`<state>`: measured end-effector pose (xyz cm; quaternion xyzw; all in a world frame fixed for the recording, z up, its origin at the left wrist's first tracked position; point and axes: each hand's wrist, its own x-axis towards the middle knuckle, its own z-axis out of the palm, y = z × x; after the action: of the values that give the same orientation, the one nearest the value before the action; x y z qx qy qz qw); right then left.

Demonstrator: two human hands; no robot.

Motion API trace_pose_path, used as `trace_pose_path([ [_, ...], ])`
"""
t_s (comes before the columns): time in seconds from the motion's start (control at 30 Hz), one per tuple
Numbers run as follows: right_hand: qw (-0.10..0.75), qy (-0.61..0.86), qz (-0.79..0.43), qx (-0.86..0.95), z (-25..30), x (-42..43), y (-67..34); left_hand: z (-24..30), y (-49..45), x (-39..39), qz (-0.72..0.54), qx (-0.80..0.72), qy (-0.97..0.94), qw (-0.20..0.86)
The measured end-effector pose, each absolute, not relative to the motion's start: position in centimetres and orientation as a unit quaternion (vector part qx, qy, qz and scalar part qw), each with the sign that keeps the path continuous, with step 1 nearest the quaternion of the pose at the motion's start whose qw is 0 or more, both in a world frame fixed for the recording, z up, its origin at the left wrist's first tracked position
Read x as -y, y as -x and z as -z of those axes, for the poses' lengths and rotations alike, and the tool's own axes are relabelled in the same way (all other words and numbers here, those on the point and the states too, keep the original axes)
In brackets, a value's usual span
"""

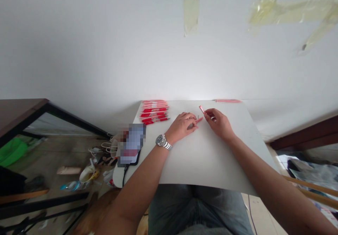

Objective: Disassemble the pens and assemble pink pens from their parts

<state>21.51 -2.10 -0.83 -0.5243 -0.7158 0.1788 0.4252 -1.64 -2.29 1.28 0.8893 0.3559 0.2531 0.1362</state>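
My left hand (181,126), with a metal watch (160,140) at the wrist, rests low over the white table (200,157). Its curled fingers and thumb close on a thin pink pen part (199,120), whose tip points right. Just to the right, my right hand (219,123) pinches a short red-and-white pen part (202,110) between thumb and fingers, tilted up to the left. The two pieces are near each other but look apart. A stack of red pens (155,115) lies in rows at the table's back left, some pinkish and some deeper red.
Thin pink sticks (228,101) lie along the back right edge against the wall. A phone (132,145), blurred out, with a black cable (124,175) sits at the left edge. A dark desk (23,110) stands left; cluttered items, including a bottle (70,186), lie on the floor.
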Motion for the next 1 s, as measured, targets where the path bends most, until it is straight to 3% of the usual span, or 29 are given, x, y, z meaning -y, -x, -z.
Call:
trace_pose_path([
  [0.23, 0.397, 0.550, -0.174, 0.714, 1.25, 2.09, -21.33, -1.30, 1.80, 2.27, -0.268, -0.368, -0.878, 0.144],
  [1.0, 0.416, 0.492, -0.250, 0.723, 0.88, 2.35, -20.68, -0.87, 1.13, 2.22, -0.247, -0.323, -0.898, 0.167],
])
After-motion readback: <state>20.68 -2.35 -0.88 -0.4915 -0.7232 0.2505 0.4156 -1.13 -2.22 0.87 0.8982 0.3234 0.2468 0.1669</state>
